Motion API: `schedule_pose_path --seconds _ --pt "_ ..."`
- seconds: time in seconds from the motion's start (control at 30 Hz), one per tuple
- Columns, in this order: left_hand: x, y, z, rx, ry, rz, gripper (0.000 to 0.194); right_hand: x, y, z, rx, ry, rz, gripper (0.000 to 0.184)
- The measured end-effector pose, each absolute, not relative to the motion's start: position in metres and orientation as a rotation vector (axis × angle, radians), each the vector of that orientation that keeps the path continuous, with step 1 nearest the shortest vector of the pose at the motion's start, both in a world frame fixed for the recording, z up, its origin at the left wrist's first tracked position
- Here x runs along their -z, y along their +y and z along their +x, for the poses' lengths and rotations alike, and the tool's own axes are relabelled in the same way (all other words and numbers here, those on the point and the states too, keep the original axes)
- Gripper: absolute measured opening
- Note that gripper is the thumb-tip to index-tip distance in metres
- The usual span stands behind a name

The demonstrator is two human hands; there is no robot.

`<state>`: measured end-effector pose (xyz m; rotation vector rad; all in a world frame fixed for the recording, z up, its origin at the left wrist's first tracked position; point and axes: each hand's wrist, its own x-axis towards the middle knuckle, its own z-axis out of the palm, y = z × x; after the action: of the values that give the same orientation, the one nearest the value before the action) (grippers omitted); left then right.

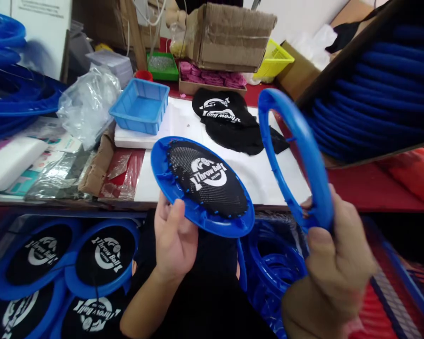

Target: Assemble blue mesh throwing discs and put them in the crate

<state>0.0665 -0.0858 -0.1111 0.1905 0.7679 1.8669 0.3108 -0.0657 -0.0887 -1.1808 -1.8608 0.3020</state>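
My left hand (pixel 175 235) grips the near rim of a blue plastic disc (pixel 162 162) that carries a black mesh printed "Throw Ball". It is tilted over the table's front edge. My right hand (pixel 334 263) is closed round the lower end of an empty blue ring (pixel 302 141), held upright to the right of the disc. The two parts are apart.
Black printed mesh cloths (pixel 229 120) lie on the white board (pixel 268 174). A blue tray (pixel 141 106), plastic bags and cardboard boxes stand behind. Finished discs (pixel 104 256) pile low left. More blue rings (pixel 272 263) sit below, others in a box (pixel 374 89) at right.
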Motion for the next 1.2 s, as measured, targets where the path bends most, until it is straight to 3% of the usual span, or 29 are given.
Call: schedule_pose_path --seconds 0.13,0.33,0.63,0.8,1.03,1.2 --pt "0.111 -0.096 0.078 -1.888 0.777 0.166 0.067 0.091 -0.054 0.285 -0.232 -2.074 -0.985 0.064" --pt "0.112 -0.102 0.073 -1.804 0.723 0.332 0.105 0.097 -0.043 0.283 -0.45 -2.078 -0.741 0.058" --pt "0.112 -0.099 0.065 -1.84 0.818 0.34 0.095 0.093 -0.035 0.274 -0.728 -2.14 -0.505 0.052" --pt "0.108 -0.097 0.071 -1.894 0.811 0.326 0.1 0.095 -0.029 0.269 -0.81 -2.13 -0.458 0.049" --pt "0.093 -0.097 0.086 -2.022 0.809 0.406 0.081 0.093 -0.016 0.278 -0.923 -2.078 -0.455 0.048" --pt "0.086 -0.097 0.092 -1.979 0.771 0.428 0.115 0.085 -0.004 0.279 -0.975 -2.06 -0.444 0.046"
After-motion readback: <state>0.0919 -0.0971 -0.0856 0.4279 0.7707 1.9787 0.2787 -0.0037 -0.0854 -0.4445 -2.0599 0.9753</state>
